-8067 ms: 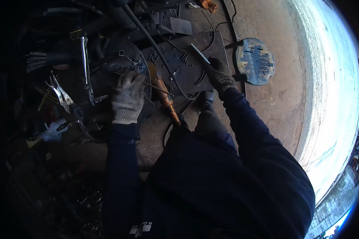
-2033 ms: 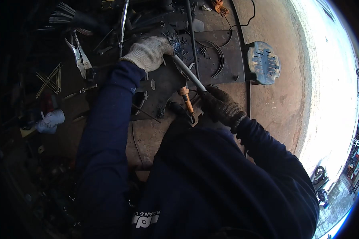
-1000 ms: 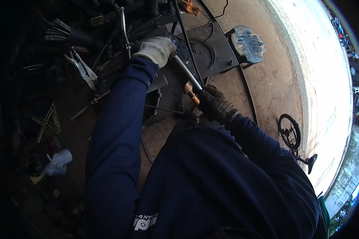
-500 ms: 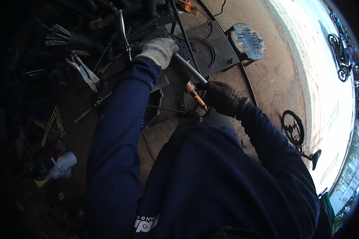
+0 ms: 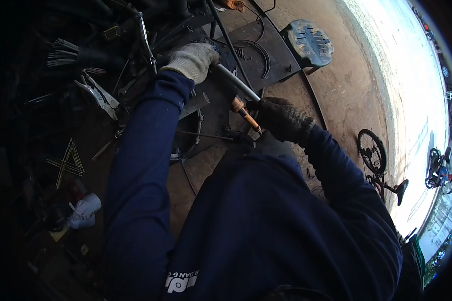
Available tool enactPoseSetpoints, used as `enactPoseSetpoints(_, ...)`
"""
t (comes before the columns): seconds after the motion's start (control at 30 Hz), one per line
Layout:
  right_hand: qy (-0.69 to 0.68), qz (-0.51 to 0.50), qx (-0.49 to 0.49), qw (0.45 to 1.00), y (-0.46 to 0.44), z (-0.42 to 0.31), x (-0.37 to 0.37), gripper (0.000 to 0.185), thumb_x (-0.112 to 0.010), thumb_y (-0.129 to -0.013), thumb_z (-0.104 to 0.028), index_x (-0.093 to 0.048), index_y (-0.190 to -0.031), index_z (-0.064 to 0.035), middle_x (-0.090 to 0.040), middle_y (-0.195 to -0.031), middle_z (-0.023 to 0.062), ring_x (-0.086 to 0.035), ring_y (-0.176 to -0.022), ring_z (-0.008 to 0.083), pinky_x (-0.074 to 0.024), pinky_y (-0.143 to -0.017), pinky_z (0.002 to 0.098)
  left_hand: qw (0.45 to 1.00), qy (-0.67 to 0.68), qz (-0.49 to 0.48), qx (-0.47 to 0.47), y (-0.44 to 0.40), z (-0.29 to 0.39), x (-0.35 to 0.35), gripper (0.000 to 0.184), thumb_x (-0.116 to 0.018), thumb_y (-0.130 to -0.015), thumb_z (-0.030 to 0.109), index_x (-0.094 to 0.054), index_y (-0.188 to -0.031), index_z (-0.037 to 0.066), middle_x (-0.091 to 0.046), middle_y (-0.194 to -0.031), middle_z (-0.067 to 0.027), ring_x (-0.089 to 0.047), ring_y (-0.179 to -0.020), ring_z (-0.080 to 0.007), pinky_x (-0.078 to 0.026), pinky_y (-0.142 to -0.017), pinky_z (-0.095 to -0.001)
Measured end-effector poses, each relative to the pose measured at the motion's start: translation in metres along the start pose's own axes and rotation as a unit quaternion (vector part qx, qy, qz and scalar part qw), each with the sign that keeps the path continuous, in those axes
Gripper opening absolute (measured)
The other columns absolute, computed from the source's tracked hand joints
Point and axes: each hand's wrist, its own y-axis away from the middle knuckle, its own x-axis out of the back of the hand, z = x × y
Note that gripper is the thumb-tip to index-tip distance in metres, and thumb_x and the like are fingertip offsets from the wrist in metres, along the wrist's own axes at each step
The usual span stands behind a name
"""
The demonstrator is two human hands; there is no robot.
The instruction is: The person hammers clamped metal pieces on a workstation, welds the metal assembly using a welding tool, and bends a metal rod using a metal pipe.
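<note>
A grey metal pipe point(image 5: 237, 82) slants between my two hands above a dark metal work table point(image 5: 281, 64). My left hand point(image 5: 193, 61), in a pale knitted glove, is closed around the pipe's far end; its fingertips are mostly hidden. At the near end, my right hand point(image 5: 285, 119) in a dark, dirty glove is wrapped around the pipe. Just left of that hand is an orange-handled tool point(image 5: 246, 114), tilted, its kind unclear. A thin dark bar point(image 5: 230, 42) passes beside the pipe. Locking pliers point(image 5: 98, 95) lie left of my left forearm.
A worn stool point(image 5: 309, 42) stands beyond the table's right edge. Curved metal rods point(image 5: 263, 57) rest on the table. At left are a bundle of welding rods point(image 5: 63, 52), crossed thin rods point(image 5: 68, 163) and a white cup-like object point(image 5: 85, 210). A bicycle point(image 5: 371, 153) stands at right.
My left hand and the near end of the pipe have shifted slightly left in view. Both hands keep their hold. Out on the street, a motorbike has moved down the view.
</note>
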Motion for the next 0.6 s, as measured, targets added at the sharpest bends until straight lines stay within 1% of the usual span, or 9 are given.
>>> enactPoseSetpoints(0.03,0.0,-0.001,0.0,1.0,-0.001,0.005,0.002,0.051,-0.061,-0.098,-0.045,-0.058,-0.134,-0.0088,-0.061,-0.079,0.0044,-0.059,-0.056,0.0099,-0.046,-0.042,0.026,1.0,0.01,-0.012,0.008,-0.001,0.0,0.001,0.035,-0.063,-0.089,0.002,-0.071,-0.118,0.019,-0.065,-0.126,-0.0067,-0.062,-0.12,-0.0307,-0.054,-0.1,-0.0427)
enactPoseSetpoints(0.07,0.112,-0.012,0.123,0.986,-0.004,0.012,0.004,0.049,-0.059,-0.099,-0.043,-0.058,-0.133,-0.008,-0.063,-0.08,0.0049,-0.06,-0.057,0.0104,-0.0467,-0.043,0.0264,0.999,0.018,-0.024,0.013,-0.003,0.001,0.003,0.033,-0.062,-0.089,0.003,-0.073,-0.115,0.019,-0.064,-0.126,-0.0068,-0.062,-0.119,-0.0307,-0.053,-0.101,-0.0427)
enactPoseSetpoints(0.17,0.236,0.015,0.185,0.954,0.004,0.001,-0.003,0.045,-0.053,-0.102,-0.04,-0.058,-0.133,-0.0085,-0.064,-0.081,0.0055,-0.06,-0.057,0.0109,-0.0477,-0.043,0.027,1.0,-0.001,0.013,-0.002,0.002,0.003,0.003,0.032,-0.061,-0.089,0.001,-0.073,-0.114,0.018,-0.066,-0.122,-0.0079,-0.062,-0.118,-0.0312,-0.053,-0.1,-0.0427)
enactPoseSetpoints(0.23,0.037,0.044,0.007,0.998,0.008,-0.004,-0.01,0.045,-0.053,-0.102,-0.041,-0.058,-0.133,-0.0094,-0.064,-0.081,0.0054,-0.06,-0.057,0.0109,-0.0477,-0.044,0.0278,0.999,0.016,-0.016,0.023,0.001,0.003,0.004,0.031,-0.061,-0.088,0.001,-0.073,-0.112,0.017,-0.067,-0.119,-0.0086,-0.063,-0.117,-0.0312,-0.053,-0.1,-0.0423)
enactPoseSetpoints(0.3,0.019,0.043,0.02,0.999,0.005,0.006,-0.013,0.046,-0.054,-0.102,-0.042,-0.058,-0.134,-0.0089,-0.064,-0.081,0.0055,-0.059,-0.056,0.0109,-0.0479,-0.044,0.0279,1.0,0.005,0.012,-0.011,0.0,0.0,0.0,0.032,-0.061,-0.088,0.001,-0.073,-0.113,0.017,-0.067,-0.12,-0.0082,-0.063,-0.118,-0.031,-0.053,-0.1,-0.0416)
enactPoseSetpoints(0.4,0.002,0.039,0.032,0.999,0.007,0.005,-0.018,0.048,-0.055,-0.101,-0.043,-0.057,-0.133,-0.0069,-0.064,-0.081,0.0059,-0.059,-0.056,0.0111,-0.0483,-0.045,0.0281,1.0,-0.018,-0.001,-0.017,-0.002,0.0,0.0,0.038,-0.065,-0.087,0.002,-0.07,-0.121,0.02,-0.066,-0.126,-0.0064,-0.063,-0.12,-0.0306,-0.055,-0.098,-0.0435)
enactPoseSetpoints(0.47,-0.002,0.032,0.028,0.999,0.007,0.008,-0.027,0.05,-0.056,-0.101,-0.044,-0.057,-0.133,-0.0055,-0.064,-0.082,0.0063,-0.06,-0.056,0.0114,-0.0485,-0.045,0.0282,1.0,-0.016,-0.005,-0.016,-0.001,0.0,0.001,0.038,-0.065,-0.088,0.002,-0.07,-0.12,0.02,-0.066,-0.125,-0.0065,-0.063,-0.12,-0.0303,-0.055,-0.098,-0.0434)
enactPoseSetpoints(0.57,0.081,0.045,0.137,0.986,-0.002,0.025,-0.04,0.051,-0.059,-0.1,-0.043,-0.057,-0.133,-0.0052,-0.066,-0.084,0.0073,-0.062,-0.058,0.0123,-0.0477,-0.045,0.0272,1.0,-0.003,-0.008,-0.01,0.002,0.002,0.005,0.034,-0.063,-0.088,0.003,-0.072,-0.116,0.02,-0.066,-0.125,-0.0061,-0.063,-0.119,-0.0301,-0.054,-0.099,-0.0423)
enactPoseSetpoints(0.6,-0.001,0.041,0.103,0.994,-0.004,0.029,-0.043,0.049,-0.059,-0.1,-0.042,-0.057,-0.133,-0.0054,-0.066,-0.085,0.0071,-0.063,-0.059,0.0127,-0.0476,-0.045,0.0267,1.0,0.007,-0.009,-0.004,0.004,0.002,0.004,0.032,-0.061,-0.088,0.002,-0.074,-0.112,0.019,-0.066,-0.124,-0.0056,-0.062,-0.118,-0.0302,-0.053,-0.1,-0.0414)
